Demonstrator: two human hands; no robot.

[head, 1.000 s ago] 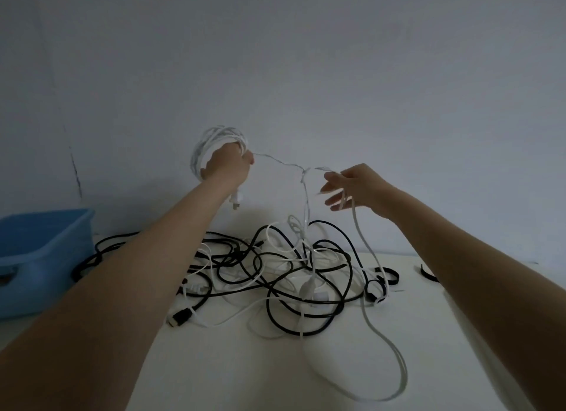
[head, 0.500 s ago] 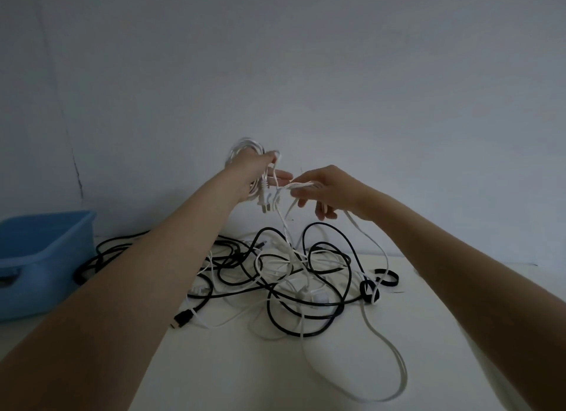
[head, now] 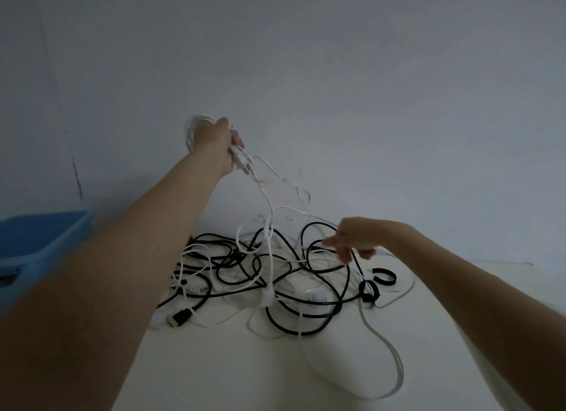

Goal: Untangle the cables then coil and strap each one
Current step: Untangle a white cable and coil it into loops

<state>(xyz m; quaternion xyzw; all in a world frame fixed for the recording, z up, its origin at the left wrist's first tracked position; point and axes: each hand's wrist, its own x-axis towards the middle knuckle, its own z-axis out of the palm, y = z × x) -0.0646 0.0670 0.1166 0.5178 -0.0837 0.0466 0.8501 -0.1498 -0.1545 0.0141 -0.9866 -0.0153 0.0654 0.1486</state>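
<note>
My left hand (head: pixel 214 141) is raised in front of the wall and grips a small coil of thin white cable (head: pixel 193 129), with its white plug (head: pixel 242 162) dangling just below the fingers. From there the white cable (head: pixel 269 214) hangs down into a tangle of black and white cables (head: pixel 263 276) on the white table (head: pixel 232 367). Down at the right side of the tangle, my right hand (head: pixel 355 242) has its fingers at a black cable loop (head: pixel 312 227). Motion blur hides whether it holds that loop.
A blue plastic bin (head: pixel 39 239) stands at the table's left edge. Two black strap loops (head: pixel 382 277) lie to the right of the tangle. A long white cable loop (head: pixel 395 371) runs toward the front right. A black plug (head: pixel 180 315) lies front left.
My right hand let go of the white cable near my left hand and dropped to the tangle. My left hand rose and moved left with the coil.
</note>
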